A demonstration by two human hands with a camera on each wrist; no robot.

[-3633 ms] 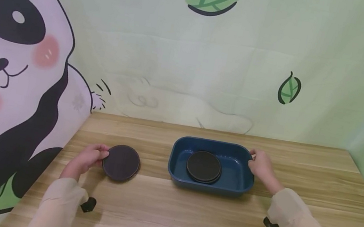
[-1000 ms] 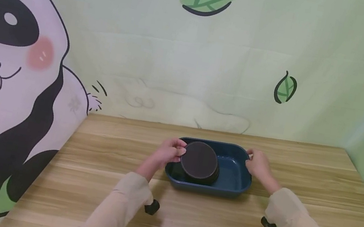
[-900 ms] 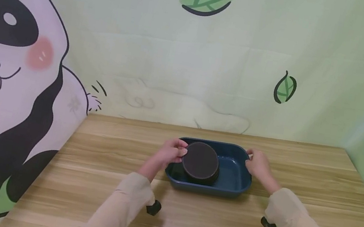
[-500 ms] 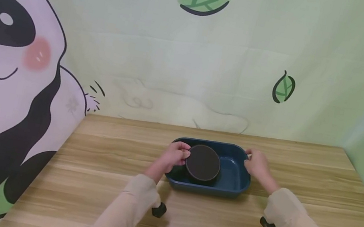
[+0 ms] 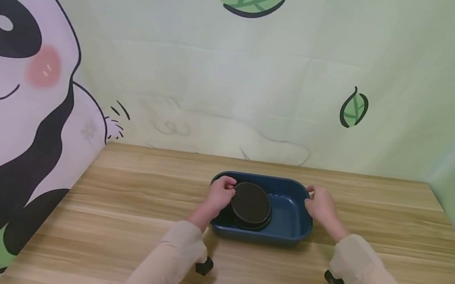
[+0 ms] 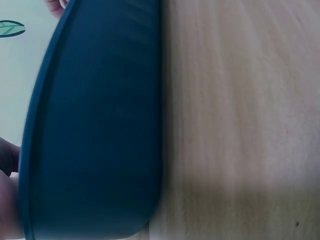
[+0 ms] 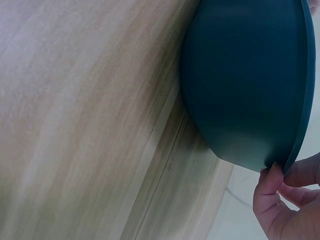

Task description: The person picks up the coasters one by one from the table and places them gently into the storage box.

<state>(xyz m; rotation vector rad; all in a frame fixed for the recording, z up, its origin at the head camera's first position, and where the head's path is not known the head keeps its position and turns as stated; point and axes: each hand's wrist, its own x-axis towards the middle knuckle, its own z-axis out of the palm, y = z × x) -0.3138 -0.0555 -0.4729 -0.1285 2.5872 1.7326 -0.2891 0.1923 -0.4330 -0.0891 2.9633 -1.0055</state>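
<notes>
A blue rectangular dish (image 5: 290, 219) with rounded corners stands on the table. My left hand (image 5: 218, 197) reaches over its left end and pinches the left edge of a round, dark coaster (image 5: 251, 202). This coaster tilts slightly over at least one more, whose edge peeks out below it inside the dish. At the opposite end, my right hand (image 5: 322, 207) grips the dish's rim. The right wrist view shows thumb and fingers of that hand (image 7: 287, 202) curled on the rim of the dish (image 7: 245, 85). In the left wrist view the dish's outer wall (image 6: 100, 120) hides most of the left hand.
Wooden tabletop (image 5: 126, 225) extends around the dish on all sides. Behind it hangs a pale green cloth (image 5: 179, 52) printed with leaves and a panda (image 5: 39, 144). Black wrist devices (image 5: 204, 266) sit under both sleeves.
My left hand brought the coaster from the table on the left over to the stack in the dish, then lowered it and shifted slightly. My right hand stays on the rim.
</notes>
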